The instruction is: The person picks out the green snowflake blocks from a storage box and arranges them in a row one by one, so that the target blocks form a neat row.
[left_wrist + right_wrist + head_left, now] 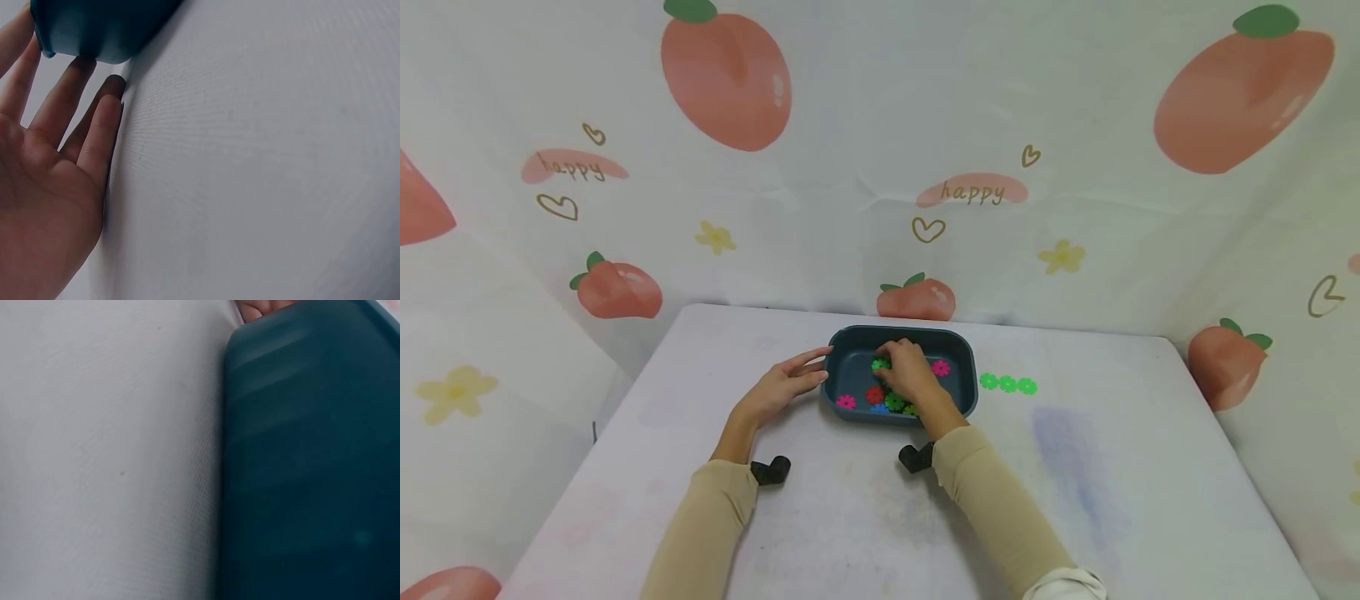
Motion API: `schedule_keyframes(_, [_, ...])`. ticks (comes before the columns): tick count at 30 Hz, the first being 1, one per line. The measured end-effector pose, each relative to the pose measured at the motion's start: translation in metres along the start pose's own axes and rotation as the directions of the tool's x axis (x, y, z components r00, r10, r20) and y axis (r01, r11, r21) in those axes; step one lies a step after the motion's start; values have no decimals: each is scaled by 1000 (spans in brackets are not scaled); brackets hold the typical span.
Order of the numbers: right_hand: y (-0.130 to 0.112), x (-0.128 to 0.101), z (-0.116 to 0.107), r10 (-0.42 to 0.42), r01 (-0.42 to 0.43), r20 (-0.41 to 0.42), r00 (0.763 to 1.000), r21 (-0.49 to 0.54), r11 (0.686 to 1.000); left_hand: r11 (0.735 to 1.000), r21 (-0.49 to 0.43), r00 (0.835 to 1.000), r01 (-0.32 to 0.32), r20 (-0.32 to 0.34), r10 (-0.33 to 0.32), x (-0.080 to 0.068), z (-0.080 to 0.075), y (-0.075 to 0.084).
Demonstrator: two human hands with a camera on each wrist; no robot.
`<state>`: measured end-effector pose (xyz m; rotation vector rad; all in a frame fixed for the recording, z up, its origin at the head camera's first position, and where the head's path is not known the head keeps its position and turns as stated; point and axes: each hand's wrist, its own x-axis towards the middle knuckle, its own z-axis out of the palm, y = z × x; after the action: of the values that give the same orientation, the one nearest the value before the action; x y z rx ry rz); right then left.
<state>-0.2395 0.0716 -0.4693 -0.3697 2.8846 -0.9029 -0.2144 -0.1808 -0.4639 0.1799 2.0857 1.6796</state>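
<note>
The left hand (pixel 778 393) has its fingers spread, tips at the left end of the dark tray (pixel 856 367), apparently touching it. The right hand (pixel 913 375) reaches inside, fingers bent about a green flower piece (pixel 881 364); whether it is pinched I cannot tell. Red (pixel 875 394) and pink pieces (pixel 941 367) lie in the tray; a green row (pixel 1007 384) lies on the table just beyond its right end. Risks: loose neighbours could be dragged up by crowded fingertips; the tray could slide right, if pushed, and disturb that row.
</note>
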Motion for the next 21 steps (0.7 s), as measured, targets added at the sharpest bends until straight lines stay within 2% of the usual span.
schedule_keyframes(16, [-2,0,-1,-4,5,30,1000,-44,999,1000,2,1000,-2,-3,2,1,0,-1])
schedule_keyframes(21, [-2,1,-1,2,0,35,999,-59,998,1000,2,1000,3,-15,-3,9,-3,-12])
